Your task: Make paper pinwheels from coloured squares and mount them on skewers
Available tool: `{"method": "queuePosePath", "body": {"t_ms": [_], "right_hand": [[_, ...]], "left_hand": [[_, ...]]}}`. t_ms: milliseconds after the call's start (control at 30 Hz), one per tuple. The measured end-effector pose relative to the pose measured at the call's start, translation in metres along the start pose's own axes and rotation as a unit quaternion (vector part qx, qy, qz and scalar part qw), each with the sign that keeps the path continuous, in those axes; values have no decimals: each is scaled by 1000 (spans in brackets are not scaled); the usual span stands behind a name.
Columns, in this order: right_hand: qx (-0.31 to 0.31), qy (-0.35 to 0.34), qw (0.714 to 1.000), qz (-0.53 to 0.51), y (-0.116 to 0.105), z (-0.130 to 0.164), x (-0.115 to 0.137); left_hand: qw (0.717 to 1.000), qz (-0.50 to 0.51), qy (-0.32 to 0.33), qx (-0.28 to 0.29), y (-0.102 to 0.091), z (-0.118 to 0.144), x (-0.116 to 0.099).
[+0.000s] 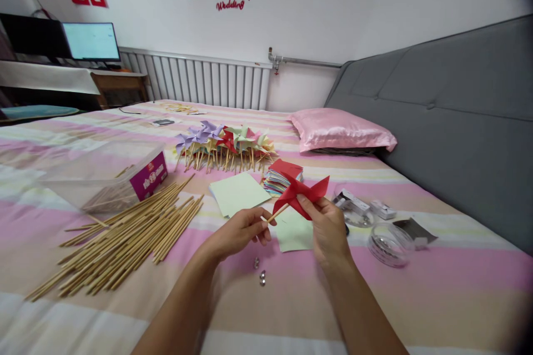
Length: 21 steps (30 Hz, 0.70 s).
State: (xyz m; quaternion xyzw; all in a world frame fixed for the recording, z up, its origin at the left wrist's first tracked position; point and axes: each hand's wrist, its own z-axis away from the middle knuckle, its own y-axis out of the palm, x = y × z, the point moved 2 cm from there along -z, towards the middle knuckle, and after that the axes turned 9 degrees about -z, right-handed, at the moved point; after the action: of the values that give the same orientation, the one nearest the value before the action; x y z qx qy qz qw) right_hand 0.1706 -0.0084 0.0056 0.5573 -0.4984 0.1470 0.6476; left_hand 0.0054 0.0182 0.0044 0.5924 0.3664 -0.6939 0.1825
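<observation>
A red paper pinwheel [287,195] is held over the bed in front of me. My right hand [327,222] pinches its paper near the centre, thumb on top. My left hand [244,230] has its fingers closed round the thin wooden stick [277,214] that meets the pinwheel. Under the hands lies a pale green paper sheet [293,233]. Close behind the pinwheel is a stack of coloured paper squares [283,175], red on top. Small shiny metal pieces [262,277] rest on the sheet below my left hand.
Many wooden sticks [129,238] lie at left beside a clear plastic box [104,169]. Finished pinwheels [227,141] are piled behind more green squares [239,194]. At right are a round clear container [389,244], small white boxes [382,209] and a pink pillow [341,128].
</observation>
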Motion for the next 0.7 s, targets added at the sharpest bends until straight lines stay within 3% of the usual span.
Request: {"method": "queuePosePath", "body": {"t_ms": [233, 467, 700], "right_hand": [[-6, -28, 999, 25, -5, -1, -4], [6, -46, 998, 44, -5, -2, -7], [26, -94, 992, 77, 1, 2, -3]], "left_hand": [[999, -43, 11, -21, 1, -4, 6], [966, -224, 42, -119, -2, -7, 6], [950, -249, 85, -168, -5, -5, 2]]}}
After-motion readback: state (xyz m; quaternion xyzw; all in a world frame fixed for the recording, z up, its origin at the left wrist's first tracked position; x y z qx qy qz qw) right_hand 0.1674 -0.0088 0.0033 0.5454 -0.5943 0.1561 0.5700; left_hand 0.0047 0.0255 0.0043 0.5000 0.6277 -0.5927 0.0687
